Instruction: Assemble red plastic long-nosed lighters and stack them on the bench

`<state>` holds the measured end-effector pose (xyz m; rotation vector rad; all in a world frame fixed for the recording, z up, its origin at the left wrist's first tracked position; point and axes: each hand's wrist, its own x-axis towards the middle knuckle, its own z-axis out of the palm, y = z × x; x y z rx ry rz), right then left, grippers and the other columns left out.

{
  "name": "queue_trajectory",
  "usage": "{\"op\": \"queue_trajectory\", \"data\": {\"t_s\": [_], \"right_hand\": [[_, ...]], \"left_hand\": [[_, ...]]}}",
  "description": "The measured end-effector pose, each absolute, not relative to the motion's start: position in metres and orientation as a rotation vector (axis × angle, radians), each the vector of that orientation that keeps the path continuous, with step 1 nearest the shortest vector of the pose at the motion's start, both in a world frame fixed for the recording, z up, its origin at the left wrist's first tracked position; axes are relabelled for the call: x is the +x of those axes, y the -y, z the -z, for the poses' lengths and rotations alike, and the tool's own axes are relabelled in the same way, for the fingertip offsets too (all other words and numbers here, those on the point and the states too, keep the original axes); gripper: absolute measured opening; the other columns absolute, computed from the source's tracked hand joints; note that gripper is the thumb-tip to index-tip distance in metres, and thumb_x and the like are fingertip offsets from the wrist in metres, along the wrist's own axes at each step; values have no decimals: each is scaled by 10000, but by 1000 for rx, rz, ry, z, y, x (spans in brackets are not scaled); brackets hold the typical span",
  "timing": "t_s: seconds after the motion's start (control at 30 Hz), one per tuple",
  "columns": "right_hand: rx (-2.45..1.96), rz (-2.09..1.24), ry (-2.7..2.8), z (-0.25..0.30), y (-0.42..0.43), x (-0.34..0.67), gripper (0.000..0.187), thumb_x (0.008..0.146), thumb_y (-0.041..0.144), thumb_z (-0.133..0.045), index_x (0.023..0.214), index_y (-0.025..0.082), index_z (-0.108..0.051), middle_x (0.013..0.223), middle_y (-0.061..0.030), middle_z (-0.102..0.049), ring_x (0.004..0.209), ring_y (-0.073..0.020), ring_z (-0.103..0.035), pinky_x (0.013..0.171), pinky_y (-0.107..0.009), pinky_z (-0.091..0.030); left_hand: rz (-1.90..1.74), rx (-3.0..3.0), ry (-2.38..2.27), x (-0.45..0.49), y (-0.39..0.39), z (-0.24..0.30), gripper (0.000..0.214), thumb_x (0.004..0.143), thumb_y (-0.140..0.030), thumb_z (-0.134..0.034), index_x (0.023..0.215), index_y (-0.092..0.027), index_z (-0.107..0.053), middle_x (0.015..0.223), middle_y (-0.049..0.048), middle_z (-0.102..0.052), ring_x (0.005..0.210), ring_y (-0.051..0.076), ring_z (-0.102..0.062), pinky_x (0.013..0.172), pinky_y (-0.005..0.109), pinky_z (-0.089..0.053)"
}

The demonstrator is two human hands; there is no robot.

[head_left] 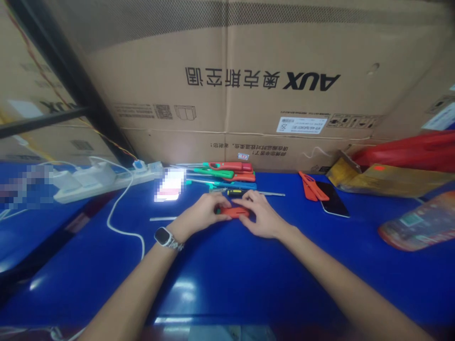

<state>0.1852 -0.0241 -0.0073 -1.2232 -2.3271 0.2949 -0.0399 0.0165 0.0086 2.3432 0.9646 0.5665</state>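
Note:
Low over the blue table (220,279), both my hands are closed on an orange lighter handle (234,212). My left hand (204,213), with a watch (164,237) at the wrist, pinches its left end between thumb and fingers. The fingers of my right hand (263,215) grip the right end. A thin metal tube (161,219) pokes out left of my left hand; whether it joins the handle is hidden. Just beyond my fingers lie a yellow-and-black tool handle (234,192) and several long-necked lighters with red, green (220,174) and blue (241,185) handles.
To the right, orange handle shells (313,187) rest partly on a dark phone (334,201), near a bottle (419,222) on its side and an open carton (387,180). Left are a lit phone (170,184), a white cable (124,232) and a power strip (103,182). Large cardboard boxes (227,104) stand behind.

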Motion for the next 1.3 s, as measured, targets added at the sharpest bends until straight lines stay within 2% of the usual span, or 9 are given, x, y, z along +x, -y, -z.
{"op": "queue_trajectory", "data": {"t_s": [0.1, 0.37, 0.57, 0.67, 0.8, 0.93, 1.1, 1.2, 1.3], "right_hand": [[-1351, -97, 2196, 2, 12, 185, 390, 906, 123, -460, 1255, 175, -626, 1124, -110, -561, 1040, -239, -511, 878, -381, -417], [-1633, 189, 2519, -28, -24, 167, 165, 802, 266, -693, 933, 164, -699, 1083, -131, -629, 1055, -285, -559, 829, -364, -415], [-1714, 130, 2558, -46, -23, 159, 186, 739, 251, -680, 913, 190, -661, 907, -76, -725, 826, -239, -657, 619, -298, -374], [-1593, 149, 2410, -51, -15, 160, 208, 744, 279, -658, 939, 208, -640, 918, -51, -738, 788, -230, -667, 591, -285, -351], [-1339, -9, 2074, -63, -3, 163, 234, 722, 277, -694, 927, 225, -594, 865, 5, -710, 664, -154, -623, 592, -264, -386], [-978, -379, 1619, -68, 0, 162, 276, 756, 317, -720, 904, 239, -500, 836, 34, -642, 539, -80, -541, 499, -218, -416], [-802, -666, 1234, -50, 1, 158, 413, 776, 469, -751, 904, 261, -418, 720, 68, -627, 411, -71, -525, 353, -186, -403], [-808, -711, 1119, -34, 4, 158, 440, 765, 469, -769, 896, 260, -406, 713, 58, -668, 419, -91, -566, 349, -192, -449], [-804, -766, 1036, -22, 8, 158, 433, 763, 446, -777, 914, 259, -417, 696, 58, -682, 453, -112, -602, 364, -201, -482]], "left_hand": [[-539, 2350, -1011, -40, -15, -11, 218, 773, -264, -799, 967, -177, -751, 938, 58, -696, 870, 214, -643, 798, 334, -498], [-550, 2340, -1005, -44, -18, -8, 179, 775, -246, -797, 929, -170, -749, 916, 50, -666, 845, 206, -626, 776, 328, -494], [-575, 2403, -965, -46, -20, -4, 162, 782, -288, -788, 917, -209, -747, 950, 40, -686, 906, 219, -624, 808, 345, -503], [-587, 2435, -954, -47, -20, -3, 163, 789, -314, -780, 921, -224, -749, 1026, 51, -675, 957, 231, -622, 854, 373, -511], [-723, 2423, -976, -45, -17, -7, 269, 841, -435, -713, 990, -212, -736, 1091, 80, -652, 900, 218, -642, 824, 377, -533], [-940, 2371, -1013, -38, -11, -14, 314, 896, -438, -644, 1097, -205, -706, 1102, 83, -665, 951, 219, -646, 830, 358, -528], [-952, 2257, -949, -28, -2, -17, 259, 932, -383, -598, 1074, -203, -719, 1032, 56, -742, 910, 197, -672, 757, 297, -515], [-911, 2206, -870, -25, 0, -17, 214, 950, -298, -552, 983, -184, -731, 915, 36, -762, 836, 175, -686, 759, 281, -507], [-913, 2169, -855, -26, -1, -16, 190, 923, -312, -606, 962, -182, -740, 917, 32, -767, 816, 170, -689, 741, 266, -502]]}}
